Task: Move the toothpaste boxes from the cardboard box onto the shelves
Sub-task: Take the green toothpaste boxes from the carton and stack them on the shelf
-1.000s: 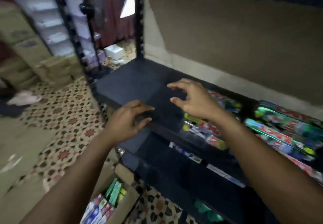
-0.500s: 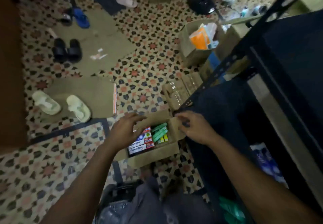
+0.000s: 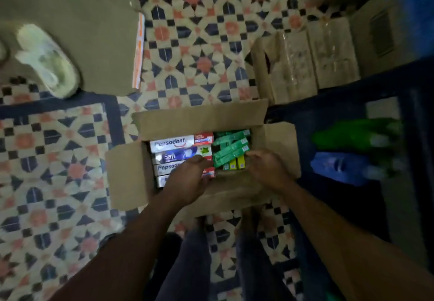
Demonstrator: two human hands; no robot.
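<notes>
Tiled floor (image 3: 199, 61) with open cardboard box (image 3: 131, 171); left hand (image 3: 187, 181) curled round white toothpaste box (image 3: 164, 168), right hand (image 3: 267, 169) at green boxes (image 3: 231, 152), grip unclear.

Likely a shop's stockroom: toothpaste boxes (image 3: 173, 142) in a cardboard box (image 3: 237, 112), dark shelves (image 3: 340, 110), flattened cardboard (image 3: 82, 30) on tiles (image 3: 199, 42).

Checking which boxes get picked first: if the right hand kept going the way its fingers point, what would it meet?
Probably the green toothpaste boxes; the right hand seems almost on them, depth unclear.
</notes>
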